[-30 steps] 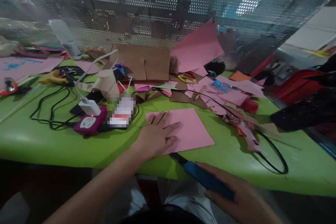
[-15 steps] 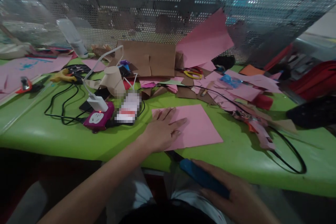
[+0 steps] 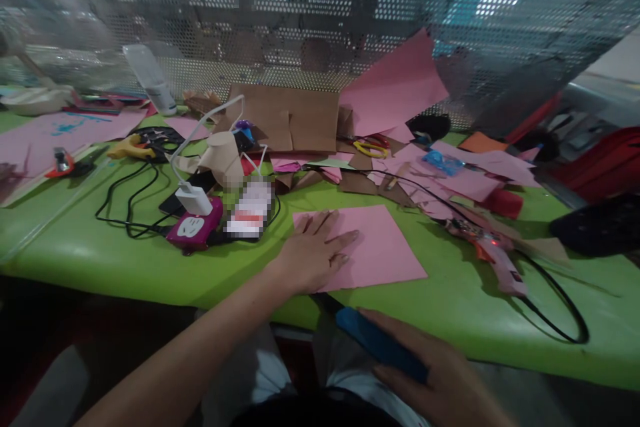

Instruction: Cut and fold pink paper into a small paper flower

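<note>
My left hand [image 3: 311, 255] lies flat with fingers spread on the left part of a pink paper sheet [image 3: 383, 243], on the green table [image 3: 220, 280]. At the table's front edge my right hand [image 3: 420, 360] is wrapped round a blue-handled tool [image 3: 377, 341]. The tool's dark blade [image 3: 326, 302] points up and left, close to the paper's lower left corner and just below my left hand. Whether its tip touches the paper I cannot tell.
A pink glue gun [image 3: 500, 267] with a looped black cord lies on the right. Left stand a purple power adapter [image 3: 197, 227] and a phone [image 3: 249, 210]. Behind are paper scraps [image 3: 465, 180], yellow-handled scissors [image 3: 371, 147], brown cardboard [image 3: 310, 117] and a white bottle [image 3: 153, 80].
The view has shifted slightly, so the table items appear a little lower and further right. The blue-handled tool and my right hand have moved slightly left relative to the paper.
</note>
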Demonstrator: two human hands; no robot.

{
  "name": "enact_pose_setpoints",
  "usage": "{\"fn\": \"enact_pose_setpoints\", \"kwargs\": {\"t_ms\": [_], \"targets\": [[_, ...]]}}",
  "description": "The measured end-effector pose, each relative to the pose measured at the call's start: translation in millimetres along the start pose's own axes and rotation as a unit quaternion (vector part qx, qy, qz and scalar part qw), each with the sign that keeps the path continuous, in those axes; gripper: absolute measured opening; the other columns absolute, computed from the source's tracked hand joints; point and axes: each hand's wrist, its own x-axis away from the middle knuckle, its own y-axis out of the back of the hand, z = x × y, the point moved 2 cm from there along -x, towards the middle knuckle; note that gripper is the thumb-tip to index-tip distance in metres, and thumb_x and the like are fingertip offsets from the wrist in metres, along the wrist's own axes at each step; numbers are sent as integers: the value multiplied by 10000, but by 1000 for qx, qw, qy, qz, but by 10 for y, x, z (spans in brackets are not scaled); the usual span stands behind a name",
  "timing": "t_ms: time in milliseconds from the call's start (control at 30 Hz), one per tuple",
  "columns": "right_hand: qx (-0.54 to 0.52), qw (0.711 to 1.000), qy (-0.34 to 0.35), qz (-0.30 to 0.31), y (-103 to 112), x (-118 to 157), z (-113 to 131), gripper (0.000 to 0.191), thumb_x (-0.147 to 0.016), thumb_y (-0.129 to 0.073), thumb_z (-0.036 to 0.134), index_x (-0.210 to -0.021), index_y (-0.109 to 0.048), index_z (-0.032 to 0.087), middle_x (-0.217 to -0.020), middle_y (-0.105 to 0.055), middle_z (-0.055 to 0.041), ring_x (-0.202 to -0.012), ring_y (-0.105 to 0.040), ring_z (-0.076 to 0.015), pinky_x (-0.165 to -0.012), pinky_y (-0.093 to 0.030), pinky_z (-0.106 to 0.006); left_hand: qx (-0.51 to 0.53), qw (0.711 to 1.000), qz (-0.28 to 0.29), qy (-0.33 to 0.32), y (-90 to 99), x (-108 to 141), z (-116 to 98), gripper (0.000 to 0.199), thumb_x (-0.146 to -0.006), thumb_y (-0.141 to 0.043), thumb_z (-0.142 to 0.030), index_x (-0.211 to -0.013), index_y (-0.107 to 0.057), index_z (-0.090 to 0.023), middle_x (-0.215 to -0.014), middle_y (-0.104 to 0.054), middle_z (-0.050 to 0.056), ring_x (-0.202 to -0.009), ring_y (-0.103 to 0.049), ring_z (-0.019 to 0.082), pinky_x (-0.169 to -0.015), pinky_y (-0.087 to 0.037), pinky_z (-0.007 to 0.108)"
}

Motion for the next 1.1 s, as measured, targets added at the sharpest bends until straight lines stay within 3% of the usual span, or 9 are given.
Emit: {"fn": "enact_pose_setpoints", "kwargs": {"t_ms": [233, 467, 567, 667, 833, 933, 1000, 1100], "targets": [[1, 1000, -1, -5, 50, 17, -18, 501, -808, -646, 357, -1306, -605, 323, -1279, -658, -52, -1137, -637, -300, -986, -493, -451, 7, 1000, -8, -3, -8, 3, -4, 486, -993, -320, -423, -1474, -318, -357, -1593, -233, 49, -1458, -173, 292, -1146, -190, 537], [-31, 997, -20, 73, -104, 49, 41, 522, -770, -702, 417, -1279, -630, 328, -1303, -643, -59, -1176, -599, -337, -1020, -446, -494, 16, 1000, -18, 0, -15, 8, -3, 484, -991, -329, -425, -1469, -335, -351, -1587, -250, 64, -1455, -189, 292, -1151, -179, 526], [-39, 997, -32, 65, 11, 141, -14, 523, -762, -715, 420, -1274, -631, 348, -1298, -648, -51, -1165, -605, -339, -1006, -457, -486, 24, 999, -27, -10, -12, 22, -12, 484, -987, -340, -430, -1466, -340, -355, -1584, -256, 70, -1454, -197, 288, -1149, -190, 520], [-40, 999, -23, 23, 349, 248, -51, 516, -777, -700, 442, -1277, -629, 336, -1271, -667, -58, -1130, -629, -329, -960, -499, -443, 33, 999, -28, -6, -21, 37, -16, 504, -960, -409, -456, -1451, -374, -349, -1575, -276, 90, -1441, -233, 309, -1139, -205, 537], [62, 986, -18, -155, 1201, 201, -131, 536, -810, -656, 432, -1326, -574, 313, -1283, -652, -67, -1087, -646, -320, -895, -524, -425, 57, 998, -30, -12, -33, 6, -22, 503, -927, -472, -466, -1414, -441, -344, -1555, -324, 83, -1431, -268, 303, -1139, -228, 518], [145, 967, -26, -208, 1693, -125, -293, 560, -845, -611, 408, -1383, -505, 294, -1300, -635, -70, -1069, -649, -309, -869, -519, -400, 64, 997, -33, 6, -18, -37, -17, 465, -905, -512, -420, -1361, -509, -325, -1526, -386, 71, -1409, -318, 294, -1135, -246, 503], [222, 950, -35, -216, 1960, -451, -447, 487, -831, -620, 402, -1293, -595, 251, -1212, -686, -66, -1020, -666, -296, -848, -514, -361, 64, 997, -36, 25, 3, -78, 1, 477, -895, -516, -413, -1360, -510, -309, -1511, -410, 70, -1403, -325, 305, -1130, -241, 521], [247, 940, -57, -230, 2247, -952, -697, 482, -812, -635, 353, -1277, -614, 232, -1142, -716, -58, -880, -696, -265, -768, -513, -328, 73, 995, -32, 62, 67, -151, 29, 560, -856, -547, -419, -1390, -476, -264, -1477, -454, 84, -1362, -375, 325, -1110, -252, 538]]}}
